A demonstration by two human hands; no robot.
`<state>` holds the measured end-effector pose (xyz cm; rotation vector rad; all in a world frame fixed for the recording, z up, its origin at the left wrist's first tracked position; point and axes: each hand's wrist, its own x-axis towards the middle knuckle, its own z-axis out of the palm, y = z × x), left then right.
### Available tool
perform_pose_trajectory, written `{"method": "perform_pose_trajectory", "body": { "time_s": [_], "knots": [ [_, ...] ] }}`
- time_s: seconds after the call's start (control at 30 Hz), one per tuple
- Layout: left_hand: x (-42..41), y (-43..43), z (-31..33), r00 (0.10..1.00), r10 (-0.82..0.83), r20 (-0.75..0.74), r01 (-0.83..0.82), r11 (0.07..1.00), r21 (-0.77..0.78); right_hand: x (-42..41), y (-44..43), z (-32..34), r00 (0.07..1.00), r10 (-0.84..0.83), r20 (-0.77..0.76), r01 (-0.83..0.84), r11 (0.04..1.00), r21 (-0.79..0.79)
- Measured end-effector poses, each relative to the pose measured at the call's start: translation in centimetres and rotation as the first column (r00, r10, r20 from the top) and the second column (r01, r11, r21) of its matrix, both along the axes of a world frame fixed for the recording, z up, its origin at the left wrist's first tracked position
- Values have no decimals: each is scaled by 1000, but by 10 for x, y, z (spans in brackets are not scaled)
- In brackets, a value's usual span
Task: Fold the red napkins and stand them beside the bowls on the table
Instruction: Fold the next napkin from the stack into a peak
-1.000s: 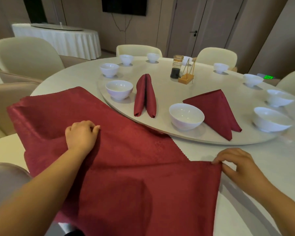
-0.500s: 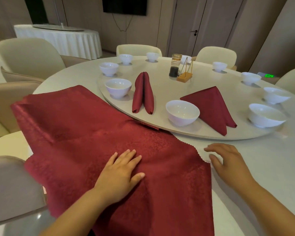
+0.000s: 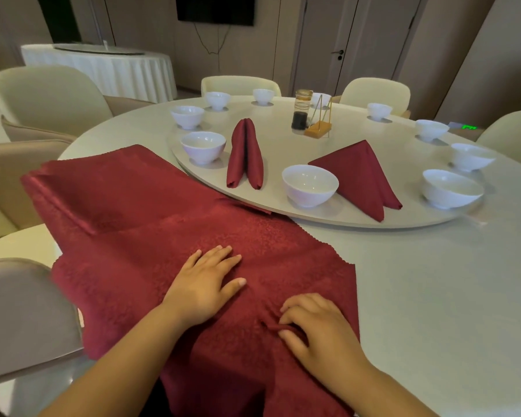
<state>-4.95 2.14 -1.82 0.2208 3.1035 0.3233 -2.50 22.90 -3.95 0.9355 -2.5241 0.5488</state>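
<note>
On the near side of the table [image 3: 433, 296], the unfolded napkin [image 3: 163, 206] lay spread flat, its near part hanging over the rim toward the person. The left hand [image 3: 205, 284], which a second earlier had bunched cloth far to the left, had moved to the middle. It pressed down with straight fingers and gripped nothing. The right hand [image 3: 319, 329] had let go of the right corner and come in from the bare tabletop. Its curled fingers pinched a small ridge of cloth. Spreading seemed finished and the first fold about to begin. Farther off on the turntable [image 3: 283, 136], a rolled napkin [image 3: 245, 155] and a triangular napkin [image 3: 358, 176] already stood beside the left bowl [image 3: 203, 145] and the near bowl [image 3: 309, 184].
</note>
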Motion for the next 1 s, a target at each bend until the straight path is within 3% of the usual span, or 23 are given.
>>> {"method": "perform_pose_trajectory", "body": {
  "time_s": [0.1,0.2,0.33,0.43,0.53,0.63,0.73,0.8,0.87,1.0],
  "knots": [
    [-1,0,0,1000,-19,7,20,999,-28,-3,20,9,998,-57,40,65,976,-209],
    [-1,1,-1,1000,-23,19,25,998,-66,-4,50,25,962,-195,192,260,870,-420],
    [-3,1,-3,1000,-27,12,27,998,-53,-3,81,35,890,-322,324,448,753,-482],
    [-9,-3,-3,999,-24,38,21,996,92,-2,93,38,836,-357,416,534,701,-472],
    [-7,-5,2,999,2,-35,12,908,419,-8,94,37,825,-344,448,554,648,-523],
    [12,5,10,947,-129,-295,283,772,569,-21,85,37,808,-359,467,583,599,-549],
    [41,27,13,883,-331,-334,468,691,551,-37,74,34,781,-408,473,621,590,-515],
    [54,39,15,891,-394,-225,452,733,508,-46,67,34,765,-429,481,642,576,-506],
    [61,50,9,929,-358,-94,364,839,403,-53,61,36,756,-440,484,652,568,-501],
    [64,65,-2,974,-211,-87,228,915,332,-58,58,40,751,-460,474,658,580,-480]
  ]
}}
